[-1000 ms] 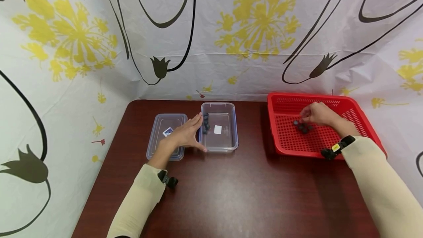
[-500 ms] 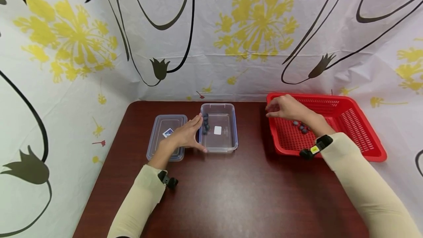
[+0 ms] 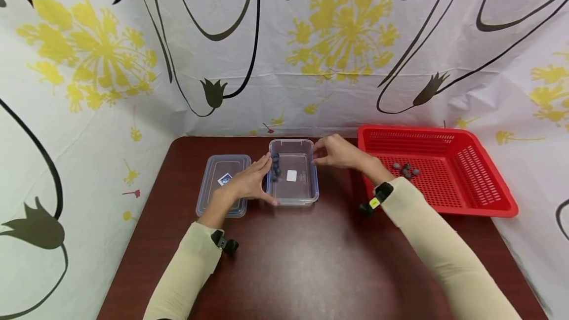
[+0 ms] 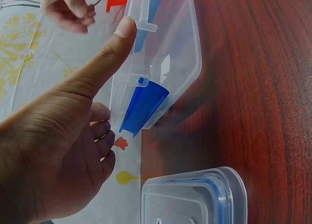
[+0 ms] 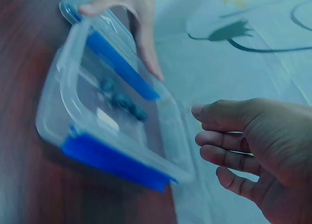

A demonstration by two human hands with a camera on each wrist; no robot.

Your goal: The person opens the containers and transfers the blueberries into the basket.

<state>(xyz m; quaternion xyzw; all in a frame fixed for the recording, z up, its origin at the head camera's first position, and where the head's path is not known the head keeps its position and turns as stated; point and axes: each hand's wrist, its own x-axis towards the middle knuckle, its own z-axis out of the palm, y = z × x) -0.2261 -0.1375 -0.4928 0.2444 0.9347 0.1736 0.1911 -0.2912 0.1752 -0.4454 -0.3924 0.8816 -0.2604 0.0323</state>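
A clear plastic container (image 3: 303, 198) with blue side clips stands at the table's back. Several blueberries (image 5: 121, 101) lie inside along its left wall. My left hand (image 3: 246, 181) rests at that side, thumb at the near corner and fingers spread straight toward the back. In the left wrist view, the thumb (image 4: 105, 56) lies along the rim. My right hand (image 3: 335, 152) hovers at the container's right rim; in the right wrist view its fingers (image 5: 226, 158) are bent, thumb close by. I cannot tell whether a blueberry is between them.
The container's clear lid (image 3: 209, 189) lies flat to its left. A red perforated basket (image 3: 467, 181) stands at the right, holding several more blueberries (image 3: 406, 172). A patterned white cloth (image 3: 266, 53) hangs behind the dark wooden table (image 3: 302, 260).
My right hand has risen from the blueberries in the red basket and swung left, over the basket's edge, to the container. My left hand has stayed in place.
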